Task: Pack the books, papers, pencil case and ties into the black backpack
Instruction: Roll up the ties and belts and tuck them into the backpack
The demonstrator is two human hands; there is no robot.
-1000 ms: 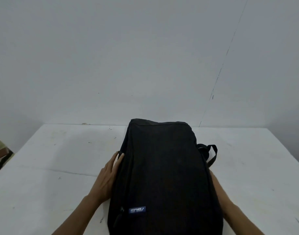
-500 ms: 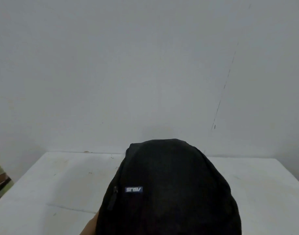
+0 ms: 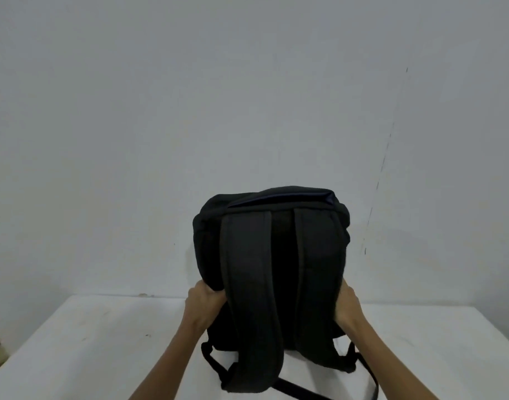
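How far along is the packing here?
Done, apparently: no loose items show on the table, and the black backpack looks full. In hand: left hand and right hand grip its sides, holding it upright, straps toward the camera. Left: possibly nothing; zip state hidden.

Light: dim, flat, grey.
Focus: soft throughout my view.
Backpack [image 3: 272,255]: underexposed, fabric detail lost in my grip.

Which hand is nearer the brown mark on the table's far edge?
Left. The left hand grips the black backpack on the side toward the brown mark; the right hand grips the opposite side, farther away.
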